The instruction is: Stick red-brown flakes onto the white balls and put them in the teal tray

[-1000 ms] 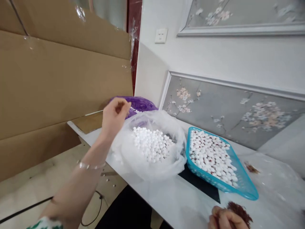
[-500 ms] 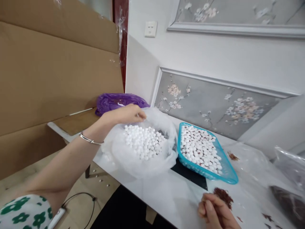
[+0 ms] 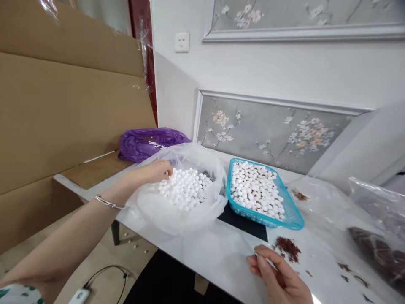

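My left hand [image 3: 158,171], a bangle on its wrist, reaches over the near-left rim of a translucent white plastic bag [image 3: 177,221]. Its fingers are curled together at the edge of the small white balls [image 3: 185,190] inside; what they grip is hidden. Low on the right, my right hand [image 3: 280,276] is closed in a pinch above the white table [image 3: 218,257], thumb against forefinger. Anything in that pinch is too small to name. Just beyond it lies a little heap of reddish-brown dried shreds [image 3: 287,249].
A blue plastic basket [image 3: 294,215] of white balls mixed with brown bits stands right of the bag, over a black flat piece [image 3: 245,223]. A purple bag [image 3: 136,145] sits behind left. Clear bags [image 3: 376,249] with dark contents lie right. Cardboard [image 3: 72,109] rises left.
My left hand has come down from the bag's far rim to the balls at its left side. The right hand stays pinched near the brown heap. The whole view has shifted slightly.
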A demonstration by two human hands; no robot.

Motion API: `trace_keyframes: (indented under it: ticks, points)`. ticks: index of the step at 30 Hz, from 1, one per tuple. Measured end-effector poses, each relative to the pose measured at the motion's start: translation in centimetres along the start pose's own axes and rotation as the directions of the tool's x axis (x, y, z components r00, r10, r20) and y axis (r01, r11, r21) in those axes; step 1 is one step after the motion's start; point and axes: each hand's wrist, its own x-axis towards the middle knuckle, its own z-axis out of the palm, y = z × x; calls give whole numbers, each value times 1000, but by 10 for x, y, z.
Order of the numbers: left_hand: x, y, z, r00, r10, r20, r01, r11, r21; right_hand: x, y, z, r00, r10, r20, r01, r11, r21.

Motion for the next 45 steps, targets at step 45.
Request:
trace_keyframes:
  ticks: [45]
  points:
    - [-87, 128, 178, 903, 21, 429, 404, -380, -832, -17, -31, 20, 867, -382, 320, 439, 889, -128]
